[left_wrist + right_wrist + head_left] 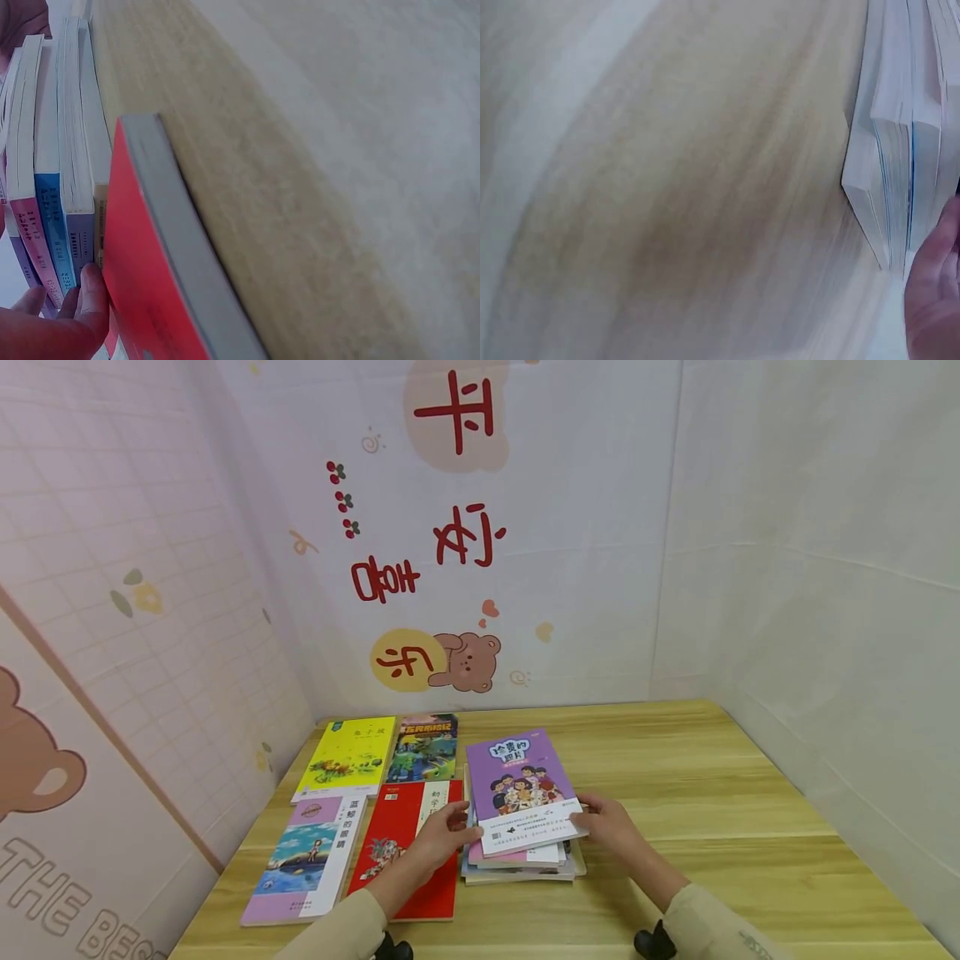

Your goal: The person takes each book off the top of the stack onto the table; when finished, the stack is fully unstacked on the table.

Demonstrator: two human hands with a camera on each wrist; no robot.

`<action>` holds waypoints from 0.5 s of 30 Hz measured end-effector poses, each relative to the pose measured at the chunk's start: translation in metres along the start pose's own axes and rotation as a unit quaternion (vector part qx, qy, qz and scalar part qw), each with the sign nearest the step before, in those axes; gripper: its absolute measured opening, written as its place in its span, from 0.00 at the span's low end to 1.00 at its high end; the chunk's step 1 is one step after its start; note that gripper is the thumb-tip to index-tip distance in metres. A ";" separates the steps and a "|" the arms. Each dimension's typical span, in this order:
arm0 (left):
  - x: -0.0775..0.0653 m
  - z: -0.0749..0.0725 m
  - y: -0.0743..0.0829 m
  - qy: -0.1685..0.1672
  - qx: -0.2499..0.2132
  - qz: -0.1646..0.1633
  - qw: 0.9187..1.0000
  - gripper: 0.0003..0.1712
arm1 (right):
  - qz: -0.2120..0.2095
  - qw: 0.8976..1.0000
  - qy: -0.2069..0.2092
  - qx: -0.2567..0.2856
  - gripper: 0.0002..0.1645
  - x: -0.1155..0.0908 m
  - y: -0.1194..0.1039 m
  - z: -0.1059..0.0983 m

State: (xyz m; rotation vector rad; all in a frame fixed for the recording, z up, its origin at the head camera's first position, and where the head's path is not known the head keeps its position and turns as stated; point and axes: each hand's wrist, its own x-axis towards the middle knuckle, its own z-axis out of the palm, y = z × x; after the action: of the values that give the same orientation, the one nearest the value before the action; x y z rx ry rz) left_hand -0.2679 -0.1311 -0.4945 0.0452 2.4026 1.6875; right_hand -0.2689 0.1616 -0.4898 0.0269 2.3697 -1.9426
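A purple picture-cover book (525, 793) lies slightly turned on top of a stack of books (520, 875). My left hand (444, 837) is at the stack's left side, thumb near the purple book's front left corner. In the left wrist view, the left fingers (91, 289) touch the pink, blue and purple spines (51, 229). My right hand (606, 821) holds the purple book's right edge, thumb on its cover and other fingers mostly hidden. Beside the page edges (900, 180) in the right wrist view, the right hand (934, 292) is only partly seen.
Left of the stack, a red book (408, 852) lies beneath my left forearm. Beyond it lie a lilac book with a sea picture (303, 860), a yellow book (348, 756) and a dark green comic-style book (423, 747). The wooden table (697, 827) meets printed cloth walls (585, 568).
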 end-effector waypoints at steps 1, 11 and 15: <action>0.000 0.000 0.000 0.000 0.002 0.000 1.000 0.40 | 0.007 1.000 0.000 0.007 0.26 0.001 0.000 0.000; 0.001 -0.001 -0.001 -0.005 0.008 0.002 1.000 0.40 | 0.041 0.999 0.008 -0.019 0.26 0.006 -0.001 0.006; 0.000 -0.002 -0.001 -0.012 0.015 0.009 1.000 0.40 | 0.052 0.998 0.033 -0.027 0.26 0.005 -0.006 0.008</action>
State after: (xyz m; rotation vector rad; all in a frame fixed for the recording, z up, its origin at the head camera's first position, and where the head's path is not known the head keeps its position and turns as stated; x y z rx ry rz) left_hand -0.2682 -0.1333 -0.4950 0.0912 2.4182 1.6488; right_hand -0.2734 0.1525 -0.4861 0.2092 2.4081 -1.8583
